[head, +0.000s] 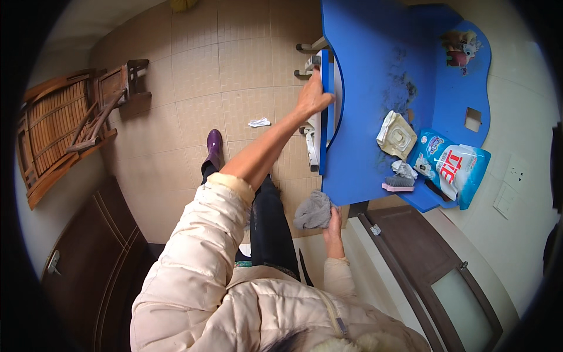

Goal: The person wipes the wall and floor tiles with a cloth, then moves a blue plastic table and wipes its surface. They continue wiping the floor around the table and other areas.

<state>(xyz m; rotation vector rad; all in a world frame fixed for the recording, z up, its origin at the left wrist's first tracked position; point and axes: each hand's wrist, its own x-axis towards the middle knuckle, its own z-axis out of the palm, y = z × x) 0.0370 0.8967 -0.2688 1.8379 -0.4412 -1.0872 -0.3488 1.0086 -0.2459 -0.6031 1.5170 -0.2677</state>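
Observation:
My left hand [314, 94] reaches forward and grips the edge of a white panel with a blue rim [324, 132], its thumb over the rim. Light metal bars with dark caps [313, 62] are at the panel's side; how they join it is partly hidden. The panel stands on edge beside a blue desk [360, 132] with dark stains on its top. Nearer my body, my right hand [334, 229] holds a bunched grey cloth [313, 210] by the desk's near corner. On the desk lie a wipes packet [397, 135], crumpled white paper [403, 169] and a pink-backed brush [398, 184], bristles up.
A blue and white product bag [453, 167] leans at the desk's right. White tissue [259, 122] lies on the tiled floor [198, 105]. A wooden chair with slats [59, 119] stands far left. Brown doors [83, 259] are at the lower left and right [422, 237].

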